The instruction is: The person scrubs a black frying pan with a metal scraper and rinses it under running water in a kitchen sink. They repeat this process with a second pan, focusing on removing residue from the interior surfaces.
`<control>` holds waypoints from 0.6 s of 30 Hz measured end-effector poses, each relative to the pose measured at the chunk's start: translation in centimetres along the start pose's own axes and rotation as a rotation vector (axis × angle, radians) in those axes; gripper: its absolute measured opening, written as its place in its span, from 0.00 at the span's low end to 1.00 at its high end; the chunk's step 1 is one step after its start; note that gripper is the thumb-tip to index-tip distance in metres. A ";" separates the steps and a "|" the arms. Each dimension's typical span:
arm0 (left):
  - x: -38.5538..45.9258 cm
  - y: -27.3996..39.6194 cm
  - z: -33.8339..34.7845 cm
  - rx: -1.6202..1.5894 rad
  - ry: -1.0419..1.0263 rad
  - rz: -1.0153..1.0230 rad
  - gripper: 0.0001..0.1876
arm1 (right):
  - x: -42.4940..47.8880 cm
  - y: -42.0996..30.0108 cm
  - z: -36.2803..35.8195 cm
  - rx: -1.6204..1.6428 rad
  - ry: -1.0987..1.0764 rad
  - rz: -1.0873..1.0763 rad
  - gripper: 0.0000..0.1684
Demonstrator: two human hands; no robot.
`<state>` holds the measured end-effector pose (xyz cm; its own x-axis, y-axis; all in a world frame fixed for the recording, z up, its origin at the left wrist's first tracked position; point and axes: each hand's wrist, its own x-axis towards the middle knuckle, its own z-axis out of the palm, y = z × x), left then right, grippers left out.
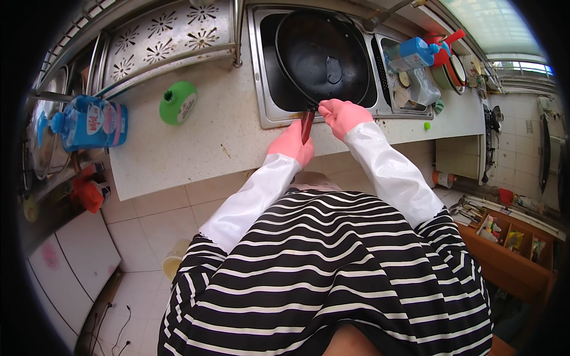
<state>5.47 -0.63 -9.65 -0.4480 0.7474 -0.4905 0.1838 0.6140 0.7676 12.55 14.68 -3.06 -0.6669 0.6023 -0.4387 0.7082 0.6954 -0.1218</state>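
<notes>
A black wok [311, 58] lies tilted in the left basin of a stainless steel double sink [262, 95], with a small wet patch on its inner surface. In a pink rubber glove with a white sleeve, my left hand [291, 144] grips the wok's reddish-brown handle [307, 125]. My right hand [345, 116], gloved the same way, is at the wok's near rim, beside the handle's base. Its fingers are bent; whether they hold anything is hidden.
A green plastic bottle [178, 103] and a blue pump bottle [95, 122] are to the left. Another blue bottle [412, 54] lies over the right basin, near a clear plastic bag [423, 86]. A small green cap [427, 126] rests by the counter's front edge. A metal rack [169, 60] stands at the back left.
</notes>
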 end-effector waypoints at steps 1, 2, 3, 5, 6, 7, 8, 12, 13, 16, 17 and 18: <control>0.0 0.0 0.0 -0.002 0.006 0.009 0.25 | 0.0 0.1 0.3 -0.034 0.026 0.011 0.22; 0.1 0.0 0.1 -0.004 0.010 0.014 0.25 | 0.2 0.2 0.3 -0.031 0.002 0.035 0.22; 0.1 -0.2 0.1 -0.007 0.020 0.009 0.24 | 0.0 0.0 0.0 -0.033 -0.032 0.017 0.22; 0.1 -0.5 -0.1 -0.008 0.035 0.004 0.24 | -0.7 -0.4 -0.6 -0.037 -0.098 -0.021 0.22; 0.2 -0.4 0.0 -0.008 0.027 0.015 0.24 | -0.8 -0.1 -0.4 -0.040 -0.066 -0.019 0.22; 0.2 -0.3 0.1 -0.009 0.019 0.025 0.24 | -0.6 0.3 0.1 -0.043 -0.034 -0.017 0.22; 0.3 -0.4 0.3 -0.023 0.025 0.034 0.24 | -0.5 0.6 0.3 -0.046 -0.002 -0.016 0.22; 0.4 -1.0 0.5 -0.022 0.051 0.041 0.24 | 0.5 0.8 0.7 0.052 0.010 -0.016 0.23; 0.5 -0.8 0.6 -0.019 0.049 0.046 0.24 | 0.8 2.7 1.3 0.128 0.038 -0.063 0.24; 0.4 -0.9 0.7 -0.007 0.068 0.040 0.24 | 0.6 2.4 -2.0 0.335 -0.145 0.075 0.24; 0.3 -0.8 0.6 -0.017 0.052 0.026 0.24 | 0.2 1.8 -3.5 0.400 -0.248 0.173 0.24; 0.2 -0.4 0.3 -0.028 0.037 0.013 0.24 | 0.3 2.2 -3.4 0.462 -0.235 0.160 0.25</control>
<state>5.54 -0.65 -10.20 -0.4781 0.7451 -0.4650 0.1652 0.5963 0.7856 13.13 17.71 -0.39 -0.5104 0.5455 -0.6648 0.8599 0.3255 -0.3931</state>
